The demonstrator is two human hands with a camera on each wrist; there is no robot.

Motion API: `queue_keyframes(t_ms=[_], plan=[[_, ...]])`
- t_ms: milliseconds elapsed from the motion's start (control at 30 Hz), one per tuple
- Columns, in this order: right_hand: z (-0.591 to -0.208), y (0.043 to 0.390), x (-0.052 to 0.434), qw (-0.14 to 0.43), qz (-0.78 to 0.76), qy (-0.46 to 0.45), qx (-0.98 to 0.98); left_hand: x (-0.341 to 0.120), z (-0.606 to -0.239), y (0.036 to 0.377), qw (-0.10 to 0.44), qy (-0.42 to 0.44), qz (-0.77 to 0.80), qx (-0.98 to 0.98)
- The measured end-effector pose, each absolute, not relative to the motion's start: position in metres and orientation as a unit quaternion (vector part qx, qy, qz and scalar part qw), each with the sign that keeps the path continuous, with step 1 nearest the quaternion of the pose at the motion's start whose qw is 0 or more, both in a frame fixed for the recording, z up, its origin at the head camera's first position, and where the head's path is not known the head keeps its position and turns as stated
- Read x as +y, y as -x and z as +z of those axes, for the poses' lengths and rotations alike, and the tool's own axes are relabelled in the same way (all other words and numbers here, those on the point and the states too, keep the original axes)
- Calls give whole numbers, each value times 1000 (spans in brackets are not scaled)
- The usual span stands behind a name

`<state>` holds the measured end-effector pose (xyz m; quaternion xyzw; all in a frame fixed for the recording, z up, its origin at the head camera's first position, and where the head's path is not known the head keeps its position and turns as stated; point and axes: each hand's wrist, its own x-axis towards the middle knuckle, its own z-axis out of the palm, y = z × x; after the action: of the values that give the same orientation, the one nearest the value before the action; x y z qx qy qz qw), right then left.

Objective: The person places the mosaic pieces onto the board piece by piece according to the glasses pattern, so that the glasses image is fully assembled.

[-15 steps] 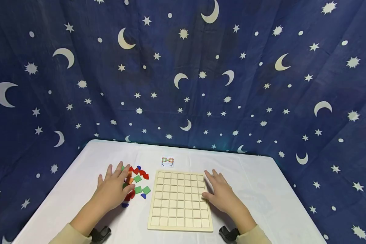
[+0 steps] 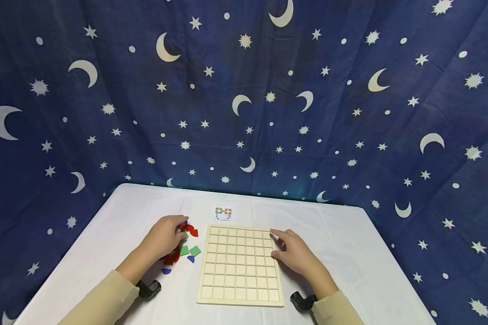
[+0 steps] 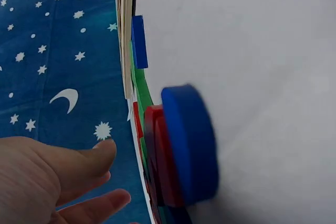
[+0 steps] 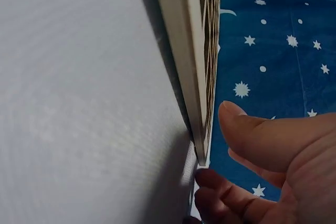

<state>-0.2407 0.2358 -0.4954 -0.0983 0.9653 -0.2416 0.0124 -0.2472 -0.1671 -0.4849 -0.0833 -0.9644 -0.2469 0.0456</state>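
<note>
Over the left-hand pile of flat coloured pieces, my left hand (image 2: 160, 239) reaches with its fingers angled down at the far end, covering part of the pile. Red quarter-round pieces (image 2: 194, 233), green squares (image 2: 194, 251) and blue half-round pieces (image 2: 166, 271) show around it. In the left wrist view thumb and fingers are apart with nothing visible between them, beside a blue half-round piece (image 3: 197, 145). My right hand (image 2: 294, 255) rests at the right edge of a pale wooden grid board (image 2: 240, 303), index fingertip near its far corner.
Behind the board lies a small printed card (image 2: 223, 213) with a coloured pattern. A white cloth (image 2: 333, 243) covers the table. A dark blue curtain (image 2: 211, 58) with moons and stars hangs behind it.
My left hand has moved right over the pile, its spread fingers now drawn together and angled down. The right hand has shifted slightly, its index finger now at the board's far right corner.
</note>
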Motion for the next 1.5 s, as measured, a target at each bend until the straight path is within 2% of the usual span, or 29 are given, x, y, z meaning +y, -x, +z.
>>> queue_keyframes(t_ms=[333, 733, 1367, 1500], plan=[[-499, 243, 234, 45, -271, 103, 956, -161, -489, 264, 23, 65, -263, -962], [-504, 245, 238, 44, -285, 110, 951, -154, -489, 280, 1, 49, -237, -970], [-508, 247, 238, 44, -298, 101, 948, -154, -486, 284, -5, 56, -219, -974], [-508, 247, 239, 41, -300, 101, 948, -155, -488, 284, -20, 46, -247, -968]])
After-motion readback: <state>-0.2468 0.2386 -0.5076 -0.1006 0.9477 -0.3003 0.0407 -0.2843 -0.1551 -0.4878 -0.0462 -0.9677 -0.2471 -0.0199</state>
